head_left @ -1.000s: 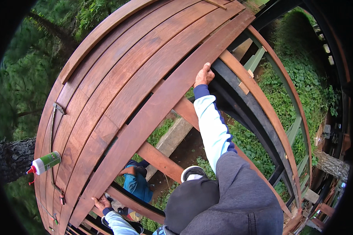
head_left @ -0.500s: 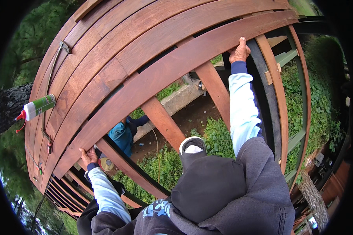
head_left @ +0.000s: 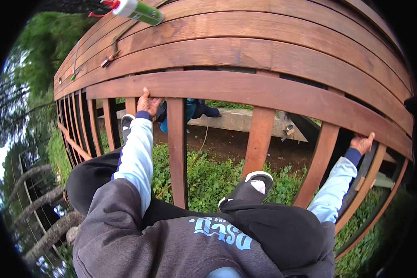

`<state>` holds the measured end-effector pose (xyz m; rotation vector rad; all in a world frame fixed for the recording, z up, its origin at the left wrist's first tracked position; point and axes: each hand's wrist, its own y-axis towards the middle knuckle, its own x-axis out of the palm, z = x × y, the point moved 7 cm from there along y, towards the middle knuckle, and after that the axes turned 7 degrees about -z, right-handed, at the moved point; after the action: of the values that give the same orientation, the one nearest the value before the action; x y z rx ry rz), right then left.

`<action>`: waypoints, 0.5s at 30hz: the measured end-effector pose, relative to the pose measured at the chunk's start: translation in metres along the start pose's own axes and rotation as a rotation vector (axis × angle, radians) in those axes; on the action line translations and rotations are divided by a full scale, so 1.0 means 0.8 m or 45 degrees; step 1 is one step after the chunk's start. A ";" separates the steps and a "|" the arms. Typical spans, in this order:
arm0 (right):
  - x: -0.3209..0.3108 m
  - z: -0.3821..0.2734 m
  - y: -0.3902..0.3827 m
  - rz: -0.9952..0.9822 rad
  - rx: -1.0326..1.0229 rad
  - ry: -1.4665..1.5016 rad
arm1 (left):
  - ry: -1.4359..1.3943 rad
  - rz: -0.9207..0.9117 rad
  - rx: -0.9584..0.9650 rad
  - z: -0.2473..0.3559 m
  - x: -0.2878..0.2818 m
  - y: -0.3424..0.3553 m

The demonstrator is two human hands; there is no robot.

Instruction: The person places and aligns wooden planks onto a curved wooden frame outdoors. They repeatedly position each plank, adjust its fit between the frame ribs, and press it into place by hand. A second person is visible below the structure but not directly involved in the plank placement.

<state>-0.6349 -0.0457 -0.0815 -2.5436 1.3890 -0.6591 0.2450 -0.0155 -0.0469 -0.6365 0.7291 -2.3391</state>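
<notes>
The long board point(head_left: 245, 88) lies across the frame's middle, over joists point(head_left: 260, 139). The left hand point(head_left: 148, 103) and, far right, the right hand point(head_left: 362, 142) are clamped on its lower edge; this seems a positioning step, calling next for even guiding.

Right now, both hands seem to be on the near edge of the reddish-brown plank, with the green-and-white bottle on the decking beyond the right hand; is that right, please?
Not quite: the head view shows the green-and-white bottle on the decking beyond the left hand, not the right hand. Both are indeed on the reddish-brown plank's near edge.
</notes>
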 end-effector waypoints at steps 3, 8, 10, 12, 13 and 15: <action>-0.005 -0.001 0.008 0.088 0.081 -0.042 | 0.004 0.026 0.056 0.000 0.021 -0.015; 0.010 -0.023 -0.013 0.160 0.063 -0.463 | -0.008 0.049 0.075 0.004 0.042 -0.034; 0.010 -0.027 -0.035 0.095 0.385 -0.890 | 0.007 0.049 0.051 0.003 0.042 -0.041; 0.023 -0.057 -0.053 0.069 0.565 -1.702 | 0.057 0.069 0.037 0.001 0.040 -0.043; 0.059 -0.074 -0.065 -0.106 0.176 -2.277 | 0.086 0.113 0.053 -0.001 0.038 -0.043; 0.169 -0.093 -0.131 -0.410 -1.031 -2.565 | 0.000 0.170 0.190 -0.003 0.038 -0.042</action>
<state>-0.5265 -0.0959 0.0617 -1.9332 0.3062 2.1684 0.2090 -0.0126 -0.0197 -0.5061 0.5721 -2.2455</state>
